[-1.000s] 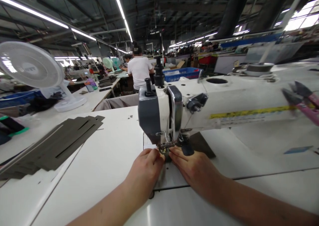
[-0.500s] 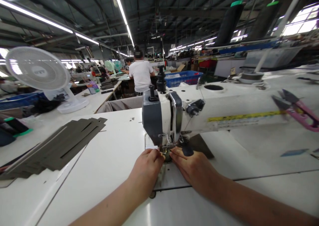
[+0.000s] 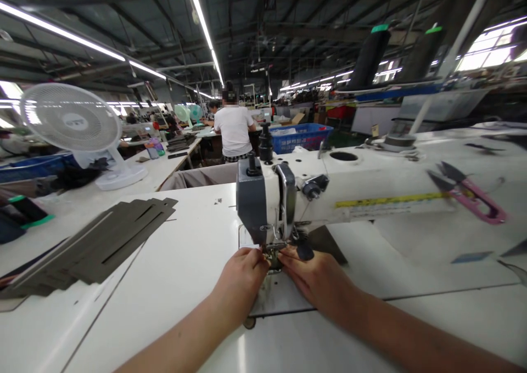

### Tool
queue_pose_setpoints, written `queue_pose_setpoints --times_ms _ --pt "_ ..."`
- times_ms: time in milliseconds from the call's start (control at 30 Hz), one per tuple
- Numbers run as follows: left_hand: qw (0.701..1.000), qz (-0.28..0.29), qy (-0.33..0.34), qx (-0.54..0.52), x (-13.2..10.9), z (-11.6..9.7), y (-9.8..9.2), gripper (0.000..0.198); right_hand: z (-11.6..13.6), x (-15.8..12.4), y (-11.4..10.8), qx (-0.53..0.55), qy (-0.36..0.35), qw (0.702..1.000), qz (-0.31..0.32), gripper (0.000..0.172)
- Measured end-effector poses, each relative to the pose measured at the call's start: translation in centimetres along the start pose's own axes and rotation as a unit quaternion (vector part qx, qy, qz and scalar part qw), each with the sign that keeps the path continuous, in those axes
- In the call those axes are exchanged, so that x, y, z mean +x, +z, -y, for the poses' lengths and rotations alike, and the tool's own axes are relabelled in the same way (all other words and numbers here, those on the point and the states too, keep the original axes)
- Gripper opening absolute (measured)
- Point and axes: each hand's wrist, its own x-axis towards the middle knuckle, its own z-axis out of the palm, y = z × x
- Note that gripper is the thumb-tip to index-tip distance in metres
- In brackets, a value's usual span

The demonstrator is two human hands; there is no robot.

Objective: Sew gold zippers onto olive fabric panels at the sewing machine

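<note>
Two bare hands at the centre of a white sewing bench (image 3: pixel 173 236), both close to the steel presser foot (image 3: pixel 274 248) of one white-and-grey industrial sewing machine (image 3: pixel 263 208). Left hand (image 3: pixel 242 277) curled nearly closed, fingertips gripping the edge of one small pale strip (image 3: pixel 250 246) just beside the foot. Right hand (image 3: pixel 315 280) half open, fingers angled toward the foot from the other side, any grip hidden and impossible to tell. Under and behind the foot, one dark fabric piece (image 3: pixel 327 241), partly hidden by the machine and too obscured to show its full shape.

To the left on the bench, one overlapping pile of long grey-brown slotted fabric strips (image 3: pixel 111 241), exact count unclear. To the right, on the machine's white arm, one pair of pink-handled thread snips (image 3: pixel 477 200), blades pointing left. Farther off, one white pedestal fan (image 3: pixel 72 120), one blue plastic crate (image 3: pixel 300 138), and one co-worker in a white T-shirt (image 3: pixel 233 131), seen from behind. Overhead at right, two tall black thread cones (image 3: pixel 369 57).
</note>
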Motion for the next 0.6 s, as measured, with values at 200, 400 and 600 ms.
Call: queue_pose_setpoints --times_ms 200,400,600 --pt "1.0 -0.018 -0.002 -0.021 -0.7 -1.7 -1.5 0.013 0.0 -2.1 -2.3 -0.251 0.086 0.964 0.028 0.007" --pt "0.993 0.021 0.061 -0.103 -1.7 -6.1 -3.5 0.03 6.7 -5.9 -3.5 -0.11 0.003 0.994 0.023 0.013" --pt "0.988 0.021 0.087 -0.127 -1.4 -6.3 -3.1 0.02 8.5 -8.6 -4.7 0.164 0.156 0.966 0.128 0.014"
